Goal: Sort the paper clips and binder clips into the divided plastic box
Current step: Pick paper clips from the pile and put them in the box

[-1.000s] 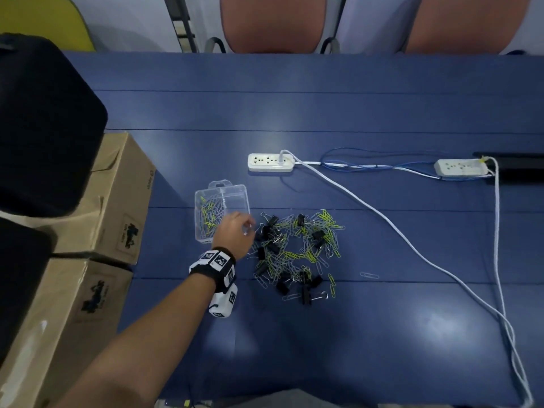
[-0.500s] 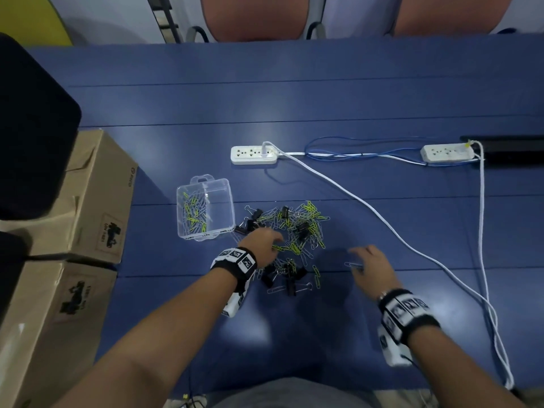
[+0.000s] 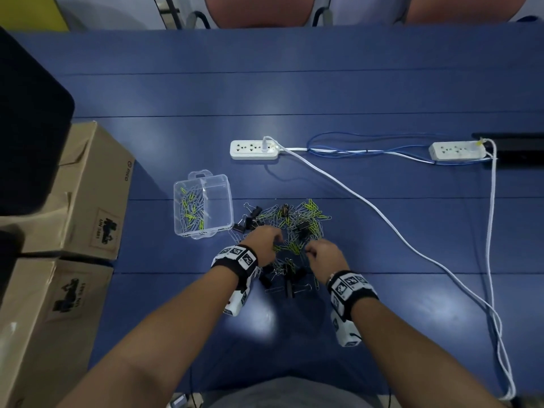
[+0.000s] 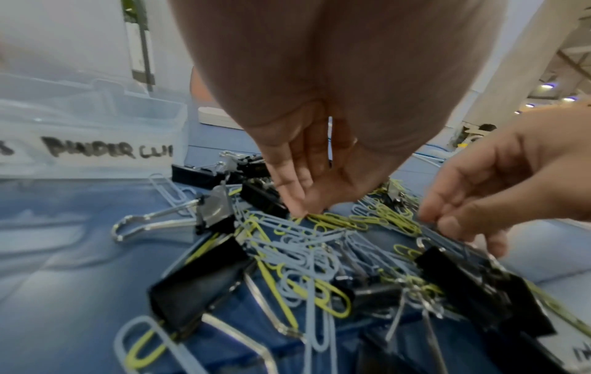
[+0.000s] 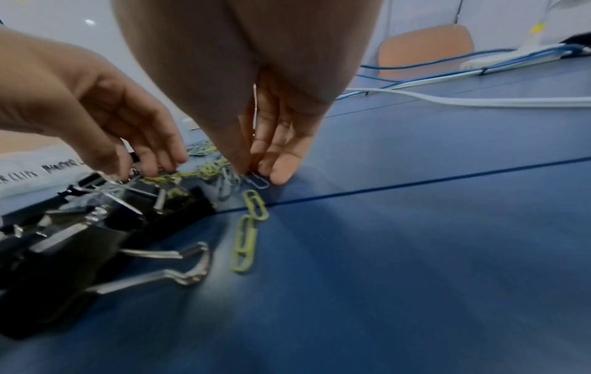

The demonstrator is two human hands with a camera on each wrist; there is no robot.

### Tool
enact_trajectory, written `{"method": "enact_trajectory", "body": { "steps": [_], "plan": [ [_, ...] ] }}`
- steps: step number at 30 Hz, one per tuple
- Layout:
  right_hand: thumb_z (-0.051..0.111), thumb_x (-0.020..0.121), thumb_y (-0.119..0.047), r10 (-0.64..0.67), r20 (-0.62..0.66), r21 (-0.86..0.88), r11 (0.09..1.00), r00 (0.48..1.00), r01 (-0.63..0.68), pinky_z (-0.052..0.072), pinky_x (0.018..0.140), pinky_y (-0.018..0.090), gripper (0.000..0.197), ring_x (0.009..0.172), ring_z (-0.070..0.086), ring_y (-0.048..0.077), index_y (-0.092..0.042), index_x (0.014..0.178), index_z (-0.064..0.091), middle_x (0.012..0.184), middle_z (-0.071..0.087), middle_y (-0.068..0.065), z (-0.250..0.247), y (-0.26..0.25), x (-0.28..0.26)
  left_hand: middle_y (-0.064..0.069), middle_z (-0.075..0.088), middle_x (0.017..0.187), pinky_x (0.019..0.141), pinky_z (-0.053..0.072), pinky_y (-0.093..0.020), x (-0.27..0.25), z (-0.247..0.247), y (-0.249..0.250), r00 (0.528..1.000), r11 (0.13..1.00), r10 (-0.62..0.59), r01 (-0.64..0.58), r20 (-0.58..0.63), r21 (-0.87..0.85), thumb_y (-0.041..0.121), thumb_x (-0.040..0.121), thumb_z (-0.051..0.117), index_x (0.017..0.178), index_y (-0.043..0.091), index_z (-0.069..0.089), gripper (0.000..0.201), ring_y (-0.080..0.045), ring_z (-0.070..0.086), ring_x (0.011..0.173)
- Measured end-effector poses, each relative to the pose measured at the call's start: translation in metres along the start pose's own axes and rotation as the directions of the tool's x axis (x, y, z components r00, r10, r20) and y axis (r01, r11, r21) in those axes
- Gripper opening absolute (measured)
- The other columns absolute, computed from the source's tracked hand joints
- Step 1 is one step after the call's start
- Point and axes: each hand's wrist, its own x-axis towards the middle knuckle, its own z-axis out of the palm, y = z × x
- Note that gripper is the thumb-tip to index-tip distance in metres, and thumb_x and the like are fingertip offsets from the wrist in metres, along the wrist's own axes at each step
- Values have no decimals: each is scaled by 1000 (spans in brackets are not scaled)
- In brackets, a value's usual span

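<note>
Beside the right hand [image 5: 272, 141], only its wrist view shows two green clips [image 5: 249, 227].

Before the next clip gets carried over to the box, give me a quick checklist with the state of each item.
1. Divided box open and reachable beside the pile: ok.
2. Left compartment holds paper clips only: ok.
3. Right compartment, labelled for binder clips in the left wrist view, has room: ok, it looks empty.
4. Right hand has one clip isolated: ok, its fingertips pinch a single pale paper clip at the pile's edge.
5. Left hand has a secure grip: cannot tell, its fingertips touch the yellow clips but no pinch shows.
6. Pile untangled enough to lift one piece: not ok, paper clips and binder clips interlock.
</note>
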Motion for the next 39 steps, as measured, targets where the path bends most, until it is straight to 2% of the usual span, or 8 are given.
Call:
{"method": "enact_trajectory", "body": {
  "steps": [7,14,20,22,26,29,32,39],
  "plan": [
    [70,82,-27,11,1,-7,1000,1000,-11,49,82,36,34,98,55,27,-13,111,60,108,57,8,12,-32,12,-4,65,94,76,52,-29,-1,-8,-8,999,999,33,-34,-16,-23,-7,74,57,101,12,69,34,-20,61,86],
    [59,80,-1,2,27,-75,997,1000,0,50,78,38,33,96,59,31,-12,111,59,106,59,9,14,-34,21,-7,65,103,84,51,-37,4,-9,-3,994,985,108,-105,-11,135,-1,78,62,98,15,66,26,-25,59,95],
    [59,79,-2,1,22,16,1000,1000,-1,52,82,36,41,97,60,25,-17,118,59,104,66,5,12,-23,19,-7,72,95,81,55,-36,9,-5,-12,989,999,54,-54,-139,1,-1,82,53,98,15,70,28,-24,66,88],
    [64,79,-6,-6,-2,44,999,1000,7,52,86,36,40,99,59,23,-15,118,60,106,64,5,14,-22,17,-7,71,97,84,54,-34,9,-7,-13,992,997,73,-74,-106,0,-1,79,54,102,15,71,33,-23,64,89],
    [71,78,-14,8,-34,-40,999,999,-9,49,84,34,29,99,56,25,-9,106,65,105,59,7,20,-23,19,-6,62,107,86,47,-33,10,-6,-9,993,983,119,-116,-10,140,11,76,69,107,16,68,31,-23,56,100],
    [64,80,-5,7,-39,-129,992,999,-12,47,70,32,9,88,58,29,-5,89,65,93,58,8,22,-24,19,-7,61,102,85,50,-38,10,-2,-3,994,969,106,-98,-21,225,9,80,65,101,16,69,22,-26,57,100],
    [59,82,-2,-10,-30,-189,982,1000,5,44,66,30,10,88,59,28,-6,88,66,93,59,7,22,-24,15,-8,66,94,79,53,-40,9,-1,-2,996,960,81,-72,-23,271,5,84,57,91,15,71,19,-28,61,92],
    [56,81,3,-69,37,-306,949,997,77,46,88,36,33,113,47,29,-4,113,52,117,53,13,24,-28,11,-11,63,101,80,51,-39,7,3,1,991,927,130,-111,-28,358,-2,87,49,98,7,63,20,-29,58,98]
  ]
}}
